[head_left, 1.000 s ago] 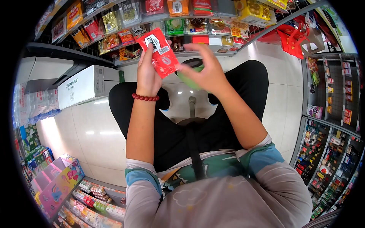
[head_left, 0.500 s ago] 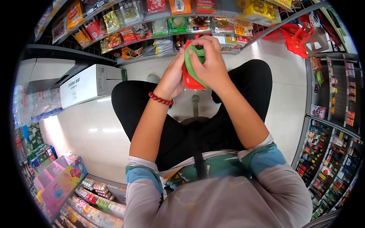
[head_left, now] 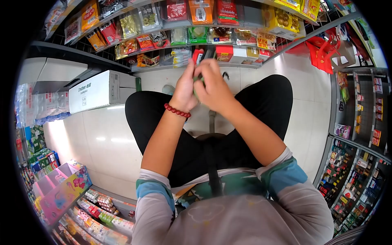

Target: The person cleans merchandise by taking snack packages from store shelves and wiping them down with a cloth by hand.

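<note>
My left hand (head_left: 184,92), with a dark red bead bracelet (head_left: 177,110) at the wrist, is closed round a thin red packet (head_left: 198,56), whose top edge shows above the fingers. Pressed against it from the other side is my right hand (head_left: 213,85), slightly blurred, its fingers curled. Between the palms a strip of green cloth (head_left: 196,96) peeks out; most of it is hidden. A dark upright shape (head_left: 210,53) appears just beyond the right fingers, and I cannot tell whether it is held or on the shelf.
Shelves of bagged snacks (head_left: 198,34) curve across the front, with a red box (head_left: 224,53) on the lowest level. A white carton (head_left: 92,93) and bottled water packs (head_left: 51,105) stand left. Red bags (head_left: 320,53) hang at right, near racks of small goods (head_left: 343,171). A pink display box (head_left: 67,188) sits lower left.
Both hands have come lower and closer together. The red packet has turned from face-on to nearly edge-on, and the green cloth is now mostly covered. The view has tilted slightly up.
</note>
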Tool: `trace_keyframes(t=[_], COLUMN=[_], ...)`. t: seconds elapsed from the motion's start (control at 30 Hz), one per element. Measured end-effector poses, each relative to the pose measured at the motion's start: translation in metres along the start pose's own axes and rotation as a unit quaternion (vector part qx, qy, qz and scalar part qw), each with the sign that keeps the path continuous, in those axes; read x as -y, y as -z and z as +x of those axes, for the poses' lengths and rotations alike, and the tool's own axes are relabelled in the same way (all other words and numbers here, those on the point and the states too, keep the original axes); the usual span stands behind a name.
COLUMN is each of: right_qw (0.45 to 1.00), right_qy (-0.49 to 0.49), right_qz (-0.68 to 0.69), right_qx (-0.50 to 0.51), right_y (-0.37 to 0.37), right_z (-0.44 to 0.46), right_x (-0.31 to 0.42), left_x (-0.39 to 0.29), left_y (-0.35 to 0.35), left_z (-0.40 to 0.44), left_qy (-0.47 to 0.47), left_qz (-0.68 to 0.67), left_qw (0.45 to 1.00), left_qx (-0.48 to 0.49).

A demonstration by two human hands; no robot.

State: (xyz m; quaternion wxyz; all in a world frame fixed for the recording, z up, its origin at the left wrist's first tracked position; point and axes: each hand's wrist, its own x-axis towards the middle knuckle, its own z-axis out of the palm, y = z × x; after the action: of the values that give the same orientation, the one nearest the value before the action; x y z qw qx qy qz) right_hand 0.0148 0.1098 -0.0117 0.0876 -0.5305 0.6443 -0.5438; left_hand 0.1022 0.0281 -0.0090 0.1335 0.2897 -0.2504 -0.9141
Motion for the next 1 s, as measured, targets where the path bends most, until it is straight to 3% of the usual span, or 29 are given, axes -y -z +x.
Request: trace_keyframes(t=[0.07,0.2,0.33,0.53,0.63,0.7,0.83,0.87,0.9,1.0], right_qw=[0.988,0.97,0.988,0.987,0.984,0.92,0.899,0.861,0.862,0.771], right_qy=[-0.072,-0.102,-0.053,-0.084,-0.118,-0.273,-0.327,-0.384,-0.383,-0.462], right_qz=[0.092,0.143,0.108,0.087,0.112,0.274,0.29,0.332,0.331,0.437], right_qx=[0.1,0.167,0.095,0.101,0.078,0.07,0.034,0.014,0.014,-0.032], right_y=[0.001,0.003,0.001,-0.001,-0.003,0.006,0.022,0.028,0.032,0.044], right_z=[-0.01,-0.01,-0.009,-0.012,-0.01,-0.006,0.003,0.004,0.006,0.009], right_x=[0.012,0.006,0.008,0.005,-0.007,-0.003,-0.002,0.001,0.002,-0.01], left_x=[-0.003,-0.023,-0.024,-0.024,-0.022,-0.026,-0.029,-0.03,-0.032,-0.036], left_y=[0.015,0.022,0.025,0.032,0.037,0.042,0.033,0.04,0.041,0.04], left_z=[0.007,0.009,0.015,0.015,0.016,0.015,0.009,0.011,0.011,0.007], left_qy=[-0.049,-0.117,-0.148,-0.094,-0.111,-0.099,-0.12,-0.109,-0.11,-0.133], left_qz=[-0.026,-0.023,-0.05,0.001,-0.015,-0.001,-0.015,-0.023,-0.023,-0.033], left_qw=[0.998,0.993,0.988,0.994,0.99,0.992,0.988,0.989,0.989,0.985], left_qx=[0.032,-0.012,-0.008,-0.059,-0.083,-0.079,-0.092,-0.1,-0.099,-0.102])
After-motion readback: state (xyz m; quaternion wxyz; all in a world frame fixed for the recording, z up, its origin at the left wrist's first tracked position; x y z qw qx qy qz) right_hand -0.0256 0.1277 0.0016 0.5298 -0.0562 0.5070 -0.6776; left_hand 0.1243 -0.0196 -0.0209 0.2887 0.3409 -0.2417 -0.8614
